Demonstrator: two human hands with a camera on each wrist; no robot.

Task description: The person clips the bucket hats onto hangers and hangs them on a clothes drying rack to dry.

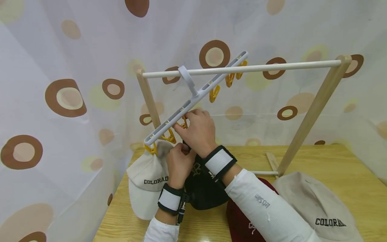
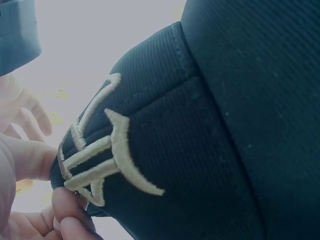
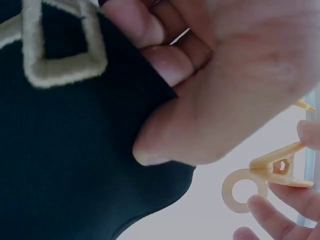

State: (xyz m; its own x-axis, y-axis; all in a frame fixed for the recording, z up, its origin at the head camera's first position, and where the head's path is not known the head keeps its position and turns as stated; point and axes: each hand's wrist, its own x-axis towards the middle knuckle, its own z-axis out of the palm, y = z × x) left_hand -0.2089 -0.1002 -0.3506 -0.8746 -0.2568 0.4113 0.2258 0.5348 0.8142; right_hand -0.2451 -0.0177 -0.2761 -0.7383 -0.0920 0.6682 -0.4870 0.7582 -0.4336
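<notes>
A black cap (image 1: 207,191) with a light embroidered emblem hangs from my left hand (image 1: 180,164), which pinches its edge between thumb and fingers. In the left wrist view the emblem (image 2: 122,150) is large beside those fingertips. Above it, my right hand (image 1: 199,131) holds a yellow clip (image 3: 280,167) under the grey-white hanger bar (image 1: 198,95); thumb and fingers lie on its two arms. Apart from the cap's edge, the clip's tips hold nothing in the right wrist view. A white cap (image 1: 146,181) hangs from a yellow clip (image 1: 152,149) at the hanger's near end.
The hanger hooks over the white rod (image 1: 260,68) of a wooden rack (image 1: 314,117). Several more yellow clips (image 1: 229,80) dangle from its far half. On the wooden table (image 1: 353,181) lie a dark red cap (image 1: 242,218), partly behind my right sleeve, and a beige cap (image 1: 314,201).
</notes>
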